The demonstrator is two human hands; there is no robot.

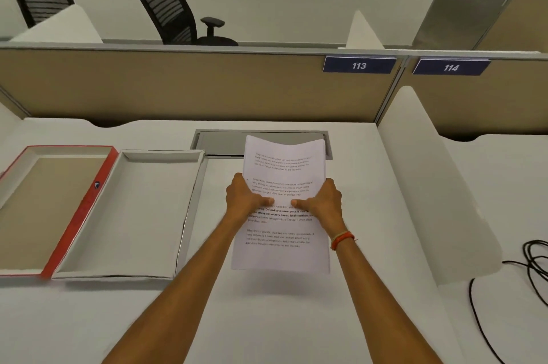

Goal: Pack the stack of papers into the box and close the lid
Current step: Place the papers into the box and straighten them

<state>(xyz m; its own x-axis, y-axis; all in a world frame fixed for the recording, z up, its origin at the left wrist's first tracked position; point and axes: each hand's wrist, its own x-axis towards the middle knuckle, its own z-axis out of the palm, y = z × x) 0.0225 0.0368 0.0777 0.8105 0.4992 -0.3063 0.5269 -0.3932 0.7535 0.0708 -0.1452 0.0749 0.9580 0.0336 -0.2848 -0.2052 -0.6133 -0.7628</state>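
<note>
A stack of white printed papers (283, 162) is held above the desk at centre, its far edge sagging a little. My left hand (244, 199) grips its left edge and my right hand (324, 200) grips its right edge, both thumbs pressed on the top sheet. To the left lies the open white box (142, 215), empty, with low walls. Its red-edged lid (83, 209) lies upside down beside it, further left, brown inside.
A white desk (267, 319) carries everything. A grey cable hatch (225, 141) sits behind the papers. A white side divider (430, 185) rises to the right, with black cables (533, 268) beyond it. A beige partition (178, 85) closes the back.
</note>
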